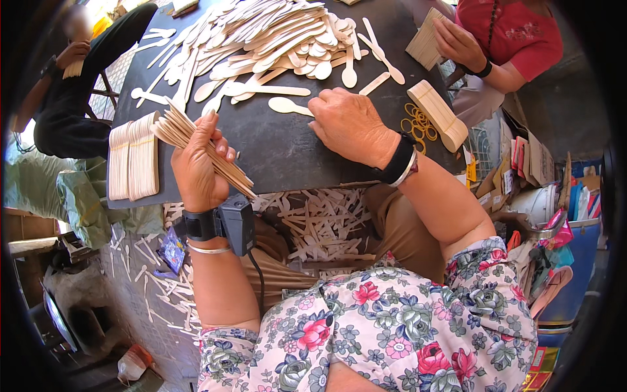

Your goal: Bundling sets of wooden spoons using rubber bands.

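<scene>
- The left hand (196, 166) grips a fanned bunch of wooden spoons (196, 140), fingers curled tight around it, over the dark table (274, 153).
- The right hand (349, 121) lies on the table, fingertips touching one loose wooden spoon (289, 106) just below the big spoon pile (268, 36).
- The step looks like gathering spoons one by one.
- The next move likely needs a pinch on that spoon, then sliding it into the bunch.

Left hand (198, 163) raised, grip closed, wrist upright, right hand (351, 122) palm down, fingers curled, forearm bent inward
</scene>
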The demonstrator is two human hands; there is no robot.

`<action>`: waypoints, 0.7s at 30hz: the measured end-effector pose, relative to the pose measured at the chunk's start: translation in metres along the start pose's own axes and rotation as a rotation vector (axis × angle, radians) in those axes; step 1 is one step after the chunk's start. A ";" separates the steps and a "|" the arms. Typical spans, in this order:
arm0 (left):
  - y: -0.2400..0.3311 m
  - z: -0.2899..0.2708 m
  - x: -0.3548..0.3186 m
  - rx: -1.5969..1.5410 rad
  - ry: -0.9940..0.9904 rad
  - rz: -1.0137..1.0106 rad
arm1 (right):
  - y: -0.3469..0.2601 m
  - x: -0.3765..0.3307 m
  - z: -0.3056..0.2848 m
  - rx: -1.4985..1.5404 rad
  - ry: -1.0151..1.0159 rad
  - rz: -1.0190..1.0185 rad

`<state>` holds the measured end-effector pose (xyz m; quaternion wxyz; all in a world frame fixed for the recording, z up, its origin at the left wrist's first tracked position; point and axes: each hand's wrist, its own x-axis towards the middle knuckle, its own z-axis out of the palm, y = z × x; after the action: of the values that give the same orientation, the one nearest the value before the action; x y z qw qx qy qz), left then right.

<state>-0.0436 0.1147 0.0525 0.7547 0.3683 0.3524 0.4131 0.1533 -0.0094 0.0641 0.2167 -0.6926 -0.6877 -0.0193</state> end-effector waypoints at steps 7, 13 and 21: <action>-0.016 0.022 -0.009 0.014 -0.082 -0.141 | 0.009 0.011 -0.003 -0.369 -0.329 0.102; -0.024 0.023 -0.010 0.028 -0.113 -0.163 | 0.016 0.007 -0.003 -0.301 -0.243 0.075; -0.024 0.029 -0.014 0.062 -0.131 -0.171 | 0.017 0.008 -0.008 0.715 -0.271 0.260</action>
<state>-0.0161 0.0856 0.0496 0.7968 0.3865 0.3450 0.3111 0.1723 -0.0043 0.0695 0.3520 -0.6513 -0.5799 0.3400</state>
